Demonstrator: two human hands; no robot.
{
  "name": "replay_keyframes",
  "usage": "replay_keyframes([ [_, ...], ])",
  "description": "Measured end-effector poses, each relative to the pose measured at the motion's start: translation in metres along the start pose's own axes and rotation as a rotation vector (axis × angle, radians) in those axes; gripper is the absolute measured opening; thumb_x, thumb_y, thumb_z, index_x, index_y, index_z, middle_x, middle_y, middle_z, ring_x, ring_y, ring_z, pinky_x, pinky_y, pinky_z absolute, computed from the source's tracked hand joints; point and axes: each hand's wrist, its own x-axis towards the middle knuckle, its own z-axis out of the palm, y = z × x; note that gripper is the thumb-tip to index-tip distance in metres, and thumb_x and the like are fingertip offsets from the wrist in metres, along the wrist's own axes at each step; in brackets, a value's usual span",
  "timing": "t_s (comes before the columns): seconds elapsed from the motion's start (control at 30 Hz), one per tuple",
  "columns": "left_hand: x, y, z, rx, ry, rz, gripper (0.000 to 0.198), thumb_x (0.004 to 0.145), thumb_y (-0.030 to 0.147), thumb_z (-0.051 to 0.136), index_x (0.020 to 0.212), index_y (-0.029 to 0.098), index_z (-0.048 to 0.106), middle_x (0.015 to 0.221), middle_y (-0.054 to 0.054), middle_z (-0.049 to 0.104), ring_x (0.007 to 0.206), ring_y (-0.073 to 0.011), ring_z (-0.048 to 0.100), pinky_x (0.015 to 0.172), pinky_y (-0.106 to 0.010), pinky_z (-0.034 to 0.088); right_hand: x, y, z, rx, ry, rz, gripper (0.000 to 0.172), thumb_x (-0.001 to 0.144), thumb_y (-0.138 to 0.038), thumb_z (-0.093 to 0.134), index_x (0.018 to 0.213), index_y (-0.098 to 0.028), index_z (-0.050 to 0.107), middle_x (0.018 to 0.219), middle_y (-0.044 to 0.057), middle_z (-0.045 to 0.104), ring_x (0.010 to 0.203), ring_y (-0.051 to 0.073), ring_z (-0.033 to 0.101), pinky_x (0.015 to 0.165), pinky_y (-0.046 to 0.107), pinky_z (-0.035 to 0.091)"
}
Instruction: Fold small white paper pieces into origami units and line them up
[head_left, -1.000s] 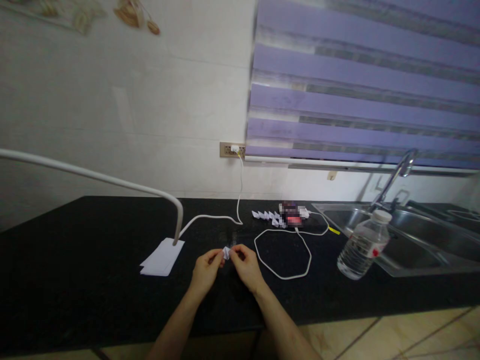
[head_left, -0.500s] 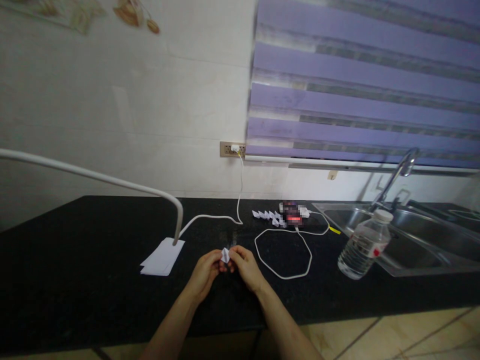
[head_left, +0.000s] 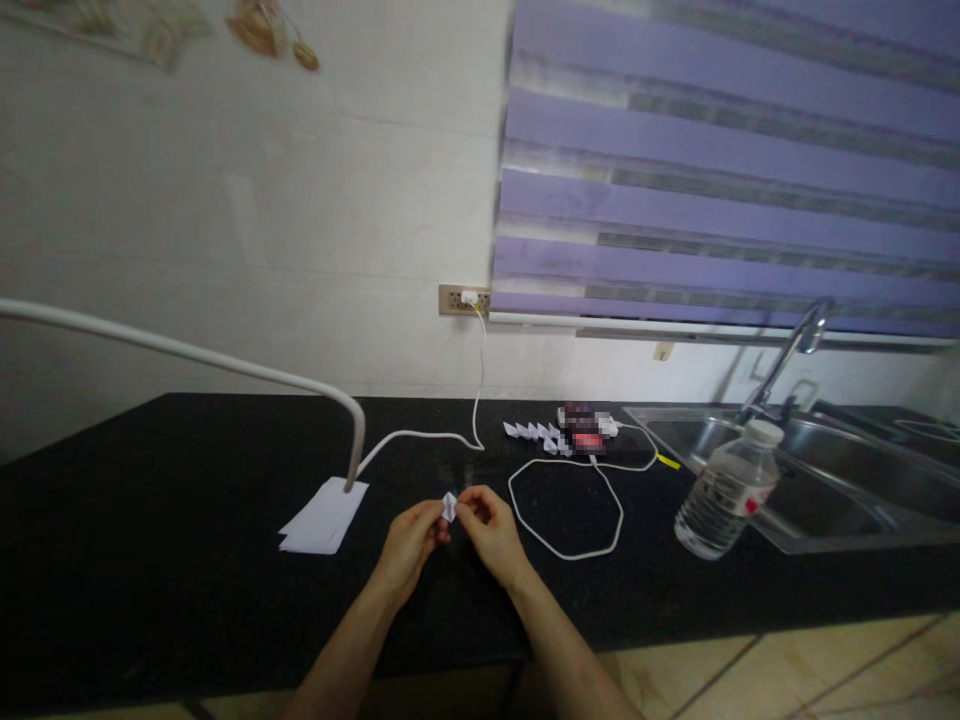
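Between my hands, above the black countertop (head_left: 225, 620), is a small folded piece of white paper (head_left: 449, 506) with a pointed top. My left hand (head_left: 411, 540) pinches its left side between thumb and fingers. On the other side, my right hand (head_left: 489, 528) grips the paper's right edge with thumb and forefinger. Several similar folded paper pieces (head_left: 531, 431) lie in rows at the back of the counter. To the left rests a small stack of white paper sheets (head_left: 325, 517), with the end of a white bent stand over it.
A phone (head_left: 585, 430), partly blurred out, lies at the back with a looped white cable (head_left: 621, 510). A water bottle (head_left: 726, 490) stands right, before the steel sink (head_left: 817, 500) and tap (head_left: 810, 330). The white bent stand (head_left: 225, 357) crosses the left side.
My right hand's fingers have shifted slightly up and curled more around the paper's right edge. The folded paper looks a little narrower and turned. My left hand has barely moved.
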Motion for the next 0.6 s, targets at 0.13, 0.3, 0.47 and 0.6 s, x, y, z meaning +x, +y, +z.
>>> replay_keyframes([
  [0.13, 0.0003, 0.0007, -0.0001, 0.060, 0.026, 0.021, 0.022, 0.063, 0.032, 0.063, 0.072, 0.011, 0.062, 0.060, 0.001, 0.058, 0.052, -0.0067, 0.052, 0.055, -0.020, 0.042, -0.0013, -0.0038, -0.0004, -0.151, -0.011, -0.148, 0.007, 0.075, -0.023, 0.052, 0.075, -0.017, 0.057, 0.078, 0.001, 0.051, 0.064, 0.010, 0.048, 0.055, 0.020, 0.038],
  [0.3, -0.0008, 0.0046, 0.0025, 0.257, 0.086, 0.099, 0.030, 0.063, 0.035, 0.061, 0.081, 0.012, 0.062, 0.066, -0.002, 0.061, 0.055, -0.0098, 0.054, 0.056, -0.022, 0.044, -0.0005, -0.0017, -0.0017, -0.216, 0.002, -0.201, 0.008, 0.076, -0.021, 0.050, 0.075, -0.018, 0.058, 0.079, 0.002, 0.051, 0.066, 0.011, 0.048, 0.054, 0.020, 0.039],
  [0.47, -0.0025, 0.0070, 0.0041, 0.568, 0.154, 0.439, 0.025, 0.063, 0.032, 0.060, 0.084, 0.017, 0.063, 0.073, -0.002, 0.061, 0.065, -0.0129, 0.055, 0.061, -0.023, 0.044, 0.0006, 0.0032, -0.0033, -0.272, 0.021, -0.222, 0.010, 0.077, -0.021, 0.049, 0.076, -0.018, 0.059, 0.080, 0.003, 0.051, 0.066, 0.011, 0.049, 0.054, 0.021, 0.040],
  [0.6, -0.0037, 0.0057, 0.0036, 0.680, 0.104, 0.571, 0.018, 0.068, 0.032, 0.056, 0.076, 0.019, 0.066, 0.077, -0.004, 0.061, 0.071, -0.0155, 0.056, 0.064, -0.024, 0.044, -0.0001, 0.0036, -0.0043, -0.322, 0.030, -0.239, 0.012, 0.078, -0.023, 0.049, 0.077, -0.019, 0.061, 0.080, 0.004, 0.052, 0.070, 0.013, 0.050, 0.057, 0.022, 0.041],
])
